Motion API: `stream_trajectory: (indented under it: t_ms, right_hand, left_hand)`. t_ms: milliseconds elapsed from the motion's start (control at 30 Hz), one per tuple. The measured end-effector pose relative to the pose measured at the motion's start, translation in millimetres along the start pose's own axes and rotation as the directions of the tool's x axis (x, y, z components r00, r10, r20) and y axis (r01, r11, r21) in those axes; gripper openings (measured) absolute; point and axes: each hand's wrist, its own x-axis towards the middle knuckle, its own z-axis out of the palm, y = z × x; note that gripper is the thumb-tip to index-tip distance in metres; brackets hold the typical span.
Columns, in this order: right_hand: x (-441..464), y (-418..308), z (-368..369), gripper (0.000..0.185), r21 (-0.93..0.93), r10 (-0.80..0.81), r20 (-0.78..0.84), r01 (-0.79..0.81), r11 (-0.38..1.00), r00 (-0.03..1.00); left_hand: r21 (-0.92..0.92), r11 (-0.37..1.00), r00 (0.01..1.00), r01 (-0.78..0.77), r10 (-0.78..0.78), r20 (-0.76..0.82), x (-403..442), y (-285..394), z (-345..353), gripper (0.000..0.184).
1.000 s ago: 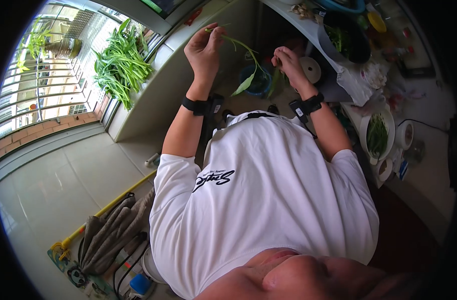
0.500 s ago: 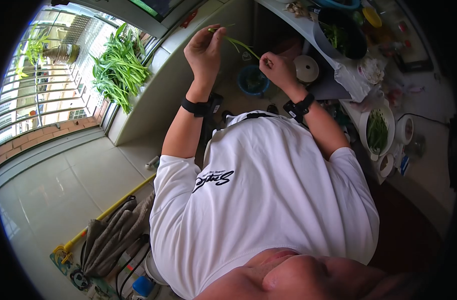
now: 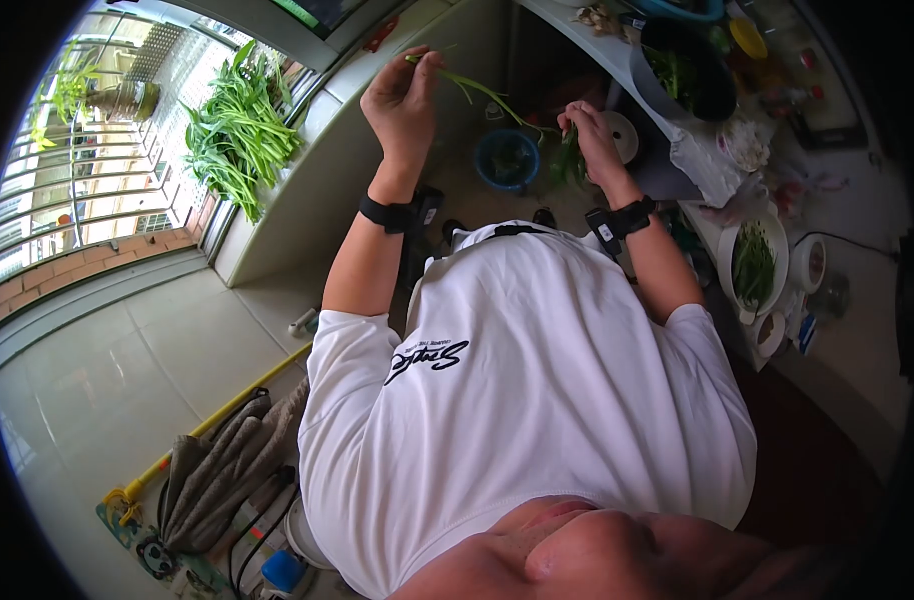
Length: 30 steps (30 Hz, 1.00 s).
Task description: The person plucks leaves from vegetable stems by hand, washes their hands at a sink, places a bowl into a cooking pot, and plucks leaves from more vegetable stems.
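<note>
A thin green water spinach stalk [image 3: 485, 90] stretches between my two hands. My left hand [image 3: 402, 110] is closed, pinching one end of the stalk between thumb and fingertips. At the other end, my right hand [image 3: 595, 142] closes around the stalk, with dark green leaves [image 3: 570, 160] hanging below its fingers. Beneath and between the hands, a blue basin [image 3: 507, 160] stands on the floor; its contents are hard to make out. On the window ledge to the left lies a large heap of water spinach [image 3: 239, 135].
On the counter at right stand a dark pot [image 3: 682, 75] with greens in it and a white bowl [image 3: 772, 250] holding cut green stems. A white round container [image 3: 622, 137] is behind my right hand. A yellow pole [image 3: 212, 425] leans at lower left.
My right hand has moved slightly right and up, and leaves now show below it. More of the stalk is stretched between the hands. My left hand has barely shifted.
</note>
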Motion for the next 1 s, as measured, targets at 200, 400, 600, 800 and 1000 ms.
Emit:
stream_trajectory:
  t_ms: [200, 400, 600, 800, 1000]
  right_hand:
    - [-11.3, -29.7, 9.3, 0.019, -0.582, -0.332, 0.398, 0.515, 0.629, 0.855]
    - [-7.3, -18.5, 10.1, 0.02, -0.617, -0.372, 0.431, 0.57, 0.543, 0.822]
    - [-7.5, -0.8, -9.5, 0.013, -0.351, -0.31, 0.069, 0.314, 0.882, 0.948]
    - [-59.6, -31.2, -84.1, 0.017, -0.164, -0.043, -0.076, 0.03, 0.986, 0.996]
    - [-174.5, -82.8, -256.1, 0.023, -0.638, -0.311, -0.302, 0.052, 0.768, 0.901]
  left_hand:
    - [-0.03, 0.999, 1.0, 0.016, -0.015, 0.024, 5.0, 5.5, 7.5, 0.017]
    - [-0.003, 1.0, 0.998, 0.015, -0.015, 0.063, 7.1, 9.1, 13.1, 0.019]
    - [-0.039, 0.99, 0.99, 0.132, -0.13, 0.055, 2.9, 7.2, 30.6, 0.02]
    - [-0.043, 0.987, 0.972, 0.156, -0.146, 0.184, 3.6, 12.0, 78.1, 0.025]
    - [0.102, 0.986, 0.908, 0.135, -0.164, 0.386, 31.3, 30.9, 124.7, 0.037]
